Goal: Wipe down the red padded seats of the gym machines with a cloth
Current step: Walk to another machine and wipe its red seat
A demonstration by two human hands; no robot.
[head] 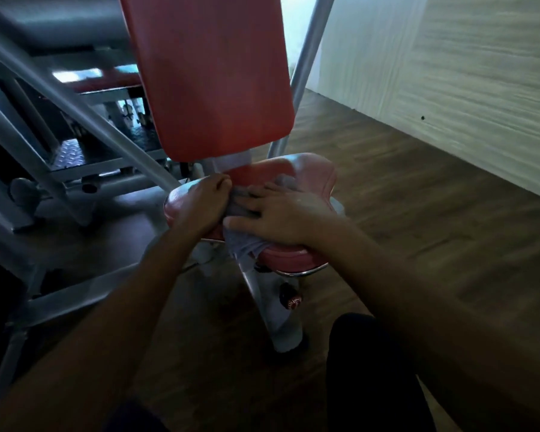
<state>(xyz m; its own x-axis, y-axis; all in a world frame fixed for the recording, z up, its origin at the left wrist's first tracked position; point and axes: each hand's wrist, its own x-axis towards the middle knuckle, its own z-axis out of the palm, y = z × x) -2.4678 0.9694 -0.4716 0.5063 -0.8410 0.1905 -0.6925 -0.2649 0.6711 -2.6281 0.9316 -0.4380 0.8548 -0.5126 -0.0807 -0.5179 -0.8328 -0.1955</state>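
While the right hand (278,213) lies flat, fingers straight, pressing the grey cloth (245,244) onto the red seat pad (312,173), the left hand (200,204) curls its fingers on the cloth's edge at 9 o'clock. It looks like a pinch, likely to stop the cloth bunching as the palm wipes. Cloth sits mid-seat, one fold hanging over the front edge at 6. Red backrest pad (212,73) stands at 12. Grey frame tube (85,120) runs off toward 10. Adjustment knob (290,302) below at 6 carries red lettering, too blurred to read. No other labels visible. Wood floor (402,198) at 3.
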